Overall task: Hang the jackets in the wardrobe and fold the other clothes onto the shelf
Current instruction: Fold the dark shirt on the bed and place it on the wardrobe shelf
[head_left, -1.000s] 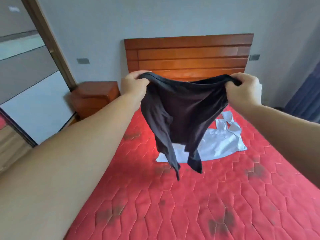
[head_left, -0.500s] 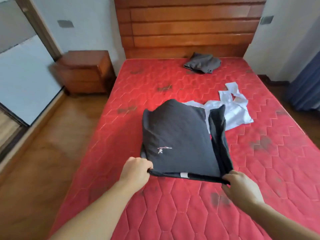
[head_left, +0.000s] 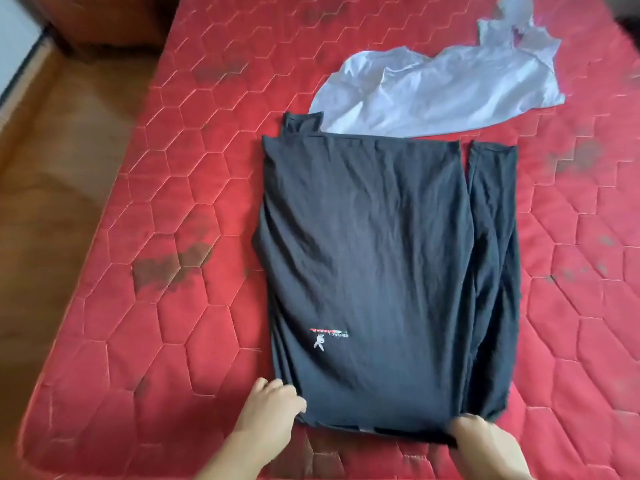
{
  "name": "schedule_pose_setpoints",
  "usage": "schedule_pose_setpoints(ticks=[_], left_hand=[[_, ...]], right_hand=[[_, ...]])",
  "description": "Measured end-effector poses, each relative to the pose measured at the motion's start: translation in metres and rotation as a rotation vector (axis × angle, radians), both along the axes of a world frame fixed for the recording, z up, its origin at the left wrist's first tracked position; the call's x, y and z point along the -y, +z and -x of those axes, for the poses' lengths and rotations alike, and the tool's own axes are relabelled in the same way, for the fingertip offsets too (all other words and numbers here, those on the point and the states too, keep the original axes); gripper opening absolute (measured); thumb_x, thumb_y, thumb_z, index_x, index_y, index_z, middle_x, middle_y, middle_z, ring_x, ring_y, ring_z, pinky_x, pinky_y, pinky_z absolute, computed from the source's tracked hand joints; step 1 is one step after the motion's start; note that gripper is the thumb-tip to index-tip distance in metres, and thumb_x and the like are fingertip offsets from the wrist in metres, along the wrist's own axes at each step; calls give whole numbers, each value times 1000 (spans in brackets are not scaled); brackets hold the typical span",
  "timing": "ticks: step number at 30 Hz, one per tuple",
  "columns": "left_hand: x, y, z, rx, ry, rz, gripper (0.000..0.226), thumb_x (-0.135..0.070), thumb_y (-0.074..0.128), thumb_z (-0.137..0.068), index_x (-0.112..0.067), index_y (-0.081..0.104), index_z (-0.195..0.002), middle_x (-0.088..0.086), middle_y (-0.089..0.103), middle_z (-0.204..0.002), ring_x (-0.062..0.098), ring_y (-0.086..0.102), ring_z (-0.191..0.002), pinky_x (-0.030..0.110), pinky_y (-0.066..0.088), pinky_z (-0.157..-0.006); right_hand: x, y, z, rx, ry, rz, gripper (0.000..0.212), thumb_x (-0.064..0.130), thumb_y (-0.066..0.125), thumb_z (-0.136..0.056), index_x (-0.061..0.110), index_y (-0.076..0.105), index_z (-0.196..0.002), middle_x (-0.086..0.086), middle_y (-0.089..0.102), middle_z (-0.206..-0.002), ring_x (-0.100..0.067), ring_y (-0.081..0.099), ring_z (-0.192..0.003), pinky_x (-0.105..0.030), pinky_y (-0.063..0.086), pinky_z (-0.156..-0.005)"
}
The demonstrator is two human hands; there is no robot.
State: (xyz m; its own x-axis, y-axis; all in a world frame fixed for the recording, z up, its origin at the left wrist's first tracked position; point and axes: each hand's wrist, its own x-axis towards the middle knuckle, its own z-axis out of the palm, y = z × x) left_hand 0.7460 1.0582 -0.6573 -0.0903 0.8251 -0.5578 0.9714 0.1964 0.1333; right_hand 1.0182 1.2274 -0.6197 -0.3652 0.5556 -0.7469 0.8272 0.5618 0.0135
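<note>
Red quilted fabric covers the mattress (head_left: 180,188), stitched in a honeycomb of pale seams and marked with dark blotches, the largest just left of the middle and smaller ones toward the right edge and near the top. The mattress fills most of the view. Along its left side runs a strip of brown wooden floor (head_left: 59,188), glossy and blurred. In the top left corner stands part of a dark wooden piece of furniture (head_left: 104,19), with a pale panel (head_left: 14,39) beside it at the frame's edge; what that panel belongs to cannot be told.

A black garment (head_left: 374,258) lies flat on the mattress, spread lengthwise away from the person, with a small white and red printed logo (head_left: 327,336) near its lower left. A narrower fold of the same dark cloth lies along its right side, and a short flap sticks out at the far left corner. Its far edge overlaps a crumpled white garment (head_left: 440,84), which lies toward the top right of the mattress.

Both hands sit at the near hem. The left hand (head_left: 268,407) has its grip clamped on the near left corner of the black garment, fingers curled onto the cloth's edge. The right hand (head_left: 481,434) grips the near right corner, thumb on top and the hem pinched beneath it. Bare forearms reach in from the bottom of the frame.
</note>
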Motion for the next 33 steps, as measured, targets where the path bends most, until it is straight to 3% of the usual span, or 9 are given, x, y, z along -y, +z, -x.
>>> schedule_pose_setpoints(ticks=[2,5,9,12,15,18,20,25,33], left_hand=[[-1,4,-6,32,-3,43,36,-14,61,-36,-36,69,-64,-17,57,-58,5,59,-58,22,37,-53],[-8,11,-11,134,116,176,47,-5,49,-75,-31,67,-110,-10,66,-107,15,56,-104,30,30,-82],[-21,35,1,227,230,337,45,-12,51,-85,-37,63,-121,-4,59,-126,22,57,-117,27,40,-99],[-68,91,39,153,400,93,43,-12,47,-84,-39,64,-114,-4,63,-121,22,59,-110,27,46,-87],[-147,186,94,48,688,-370,37,-11,51,-87,-35,68,-108,-4,70,-109,24,63,-101,29,45,-74],[-208,288,132,305,1055,-727,29,-3,53,-89,-26,70,-92,3,72,-99,23,68,-82,28,50,-70],[-224,331,137,515,1172,-782,31,-1,51,-90,-26,66,-84,7,72,-91,23,71,-73,36,59,-68],[-210,374,143,385,1003,-794,18,-10,64,-86,-22,76,-90,-1,74,-89,21,68,-86,35,56,-83],[-217,496,152,250,776,-1060,13,-16,65,-88,-17,76,-95,0,74,-94,20,65,-92,32,50,-84]], right_hand=[[3,-5,-5,25,-41,20,35,28,42,-88,39,56,-119,11,57,-130,-11,62,-113,-29,50,-88],[1,-9,-9,39,-91,78,34,32,47,-86,42,58,-116,15,56,-125,-10,62,-110,-24,47,-87],[-23,14,0,122,-30,250,16,34,54,-81,27,58,-95,4,57,-95,-17,59,-89,-23,46,-76],[-82,63,28,-11,-68,168,10,26,52,-71,17,51,-66,6,50,-56,-17,60,-64,-19,48,-52],[-161,158,81,-462,-373,-33,16,8,53,-83,13,58,-68,-3,63,-53,-16,65,-44,-24,47,-40],[-216,267,123,-859,-581,-190,12,6,56,-87,11,65,-80,-12,68,-67,-16,69,-49,-32,54,-42],[-229,316,133,-880,-535,-202,11,7,58,-86,8,67,-79,-13,69,-67,-19,70,-54,-37,59,-49],[-230,370,119,-697,-288,-345,19,13,63,-83,9,64,-65,-4,64,-64,-14,54,-59,-24,35,-48],[-235,467,122,-1057,-373,-549,15,16,57,-88,14,71,-83,-4,67,-75,-27,60,-75,-30,39,-64]])
